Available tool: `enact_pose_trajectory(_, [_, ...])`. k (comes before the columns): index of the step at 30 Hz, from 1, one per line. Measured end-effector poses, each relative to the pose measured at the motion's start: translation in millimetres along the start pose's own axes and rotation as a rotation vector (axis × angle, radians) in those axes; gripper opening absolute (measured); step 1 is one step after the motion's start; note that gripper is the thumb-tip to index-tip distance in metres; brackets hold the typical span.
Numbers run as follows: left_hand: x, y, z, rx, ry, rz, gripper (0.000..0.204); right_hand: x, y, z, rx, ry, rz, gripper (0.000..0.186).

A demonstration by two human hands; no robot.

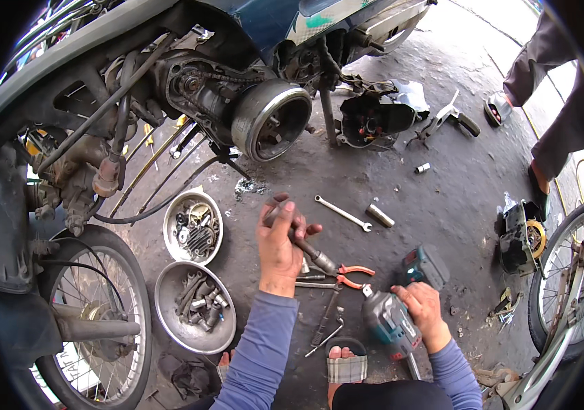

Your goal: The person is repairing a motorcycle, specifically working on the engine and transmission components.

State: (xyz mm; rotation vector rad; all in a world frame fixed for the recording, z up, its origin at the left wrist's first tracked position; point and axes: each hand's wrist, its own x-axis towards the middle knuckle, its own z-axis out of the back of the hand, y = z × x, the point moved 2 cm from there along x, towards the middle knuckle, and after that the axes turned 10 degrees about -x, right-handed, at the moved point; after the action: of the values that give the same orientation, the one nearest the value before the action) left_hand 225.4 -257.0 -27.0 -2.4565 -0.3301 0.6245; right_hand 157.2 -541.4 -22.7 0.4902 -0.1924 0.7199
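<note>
My left hand [279, 249] is closed round a dark greasy bar with a socket-like metal end [320, 261], which points down and to the right. My right hand [423, 309] grips a teal and black cordless impact wrench [389, 321]. The wrench's bare square drive points up and left, toward the pliers. On the ground between my hands lie orange-handled pliers [355, 276], partly crossing other tools. Beyond them are a combination spanner [342, 213] and a long metal socket [381, 215]. Above my left hand stands a motorcycle's opened engine with a round metal drum [271, 123].
Two metal bowls, an upper one [167, 222] and a lower one [162, 321], hold bolts, sockets and small parts at left. A wheel [138, 301] stands beside them. Far right are a standing person's legs [545, 75], an opened black casing [510, 239] and another wheel [545, 280].
</note>
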Motion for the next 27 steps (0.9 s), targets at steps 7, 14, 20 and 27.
enact_pose_trajectory(7, [1,3,-3,0.826,0.399,-0.374,0.022,2,-45,-39,-0.415,0.474,-0.263,0.043])
enact_pose_trajectory(14, [15,10,-20,0.47,0.38,-0.152,0.022,77,-15,-24,-0.258,0.531,-0.34,0.059])
enact_pose_trajectory(20, [31,-6,-66,-0.059,0.324,0.01,0.045,195,27,-29,0.636,-0.052,-0.509,0.055])
enact_pose_trajectory(27, [31,-28,-80,0.004,0.391,0.149,0.055,234,36,-19,0.506,-0.183,-0.255,0.038])
